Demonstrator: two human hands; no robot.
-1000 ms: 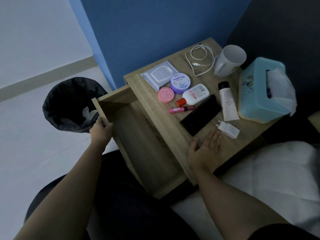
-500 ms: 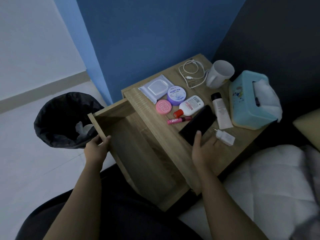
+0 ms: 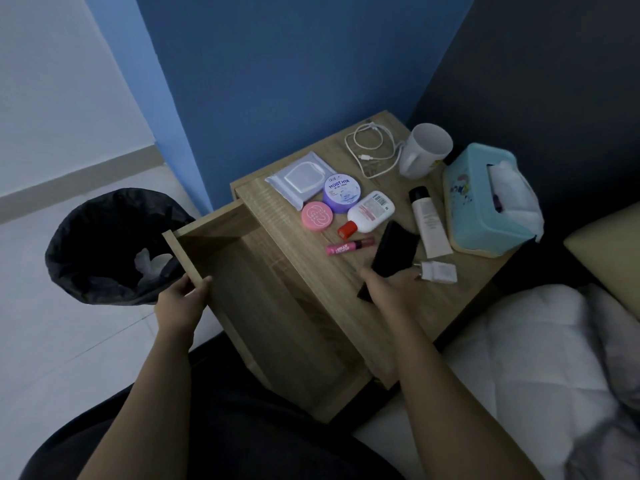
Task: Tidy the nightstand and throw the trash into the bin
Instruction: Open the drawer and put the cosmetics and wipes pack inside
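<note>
The wooden nightstand (image 3: 284,216) has its drawer (image 3: 263,306) pulled out. My left hand (image 3: 181,301) grips the drawer's front edge. My right hand (image 3: 388,289) holds the near end of a black phone (image 3: 394,249), tilted up off the top. Around it lie a pink lip tube (image 3: 349,246), a white bottle with a red cap (image 3: 369,214), a pink round case (image 3: 317,216), a purple jar (image 3: 341,192), a wipes pack (image 3: 299,176), a white tube (image 3: 429,220), a white charger plug (image 3: 438,271), a coiled white cable (image 3: 372,150) and a white mug (image 3: 424,150).
A bin lined with a black bag (image 3: 107,244) stands on the floor left of the drawer, with white scrap inside. A turquoise tissue box (image 3: 485,202) sits at the nightstand's right edge. A white duvet (image 3: 536,358) lies to the right; the blue wall is behind.
My right hand went from lying flat on the nightstand top to gripping the phone and lifting its near end. My left hand shifted its hold along the drawer front.
</note>
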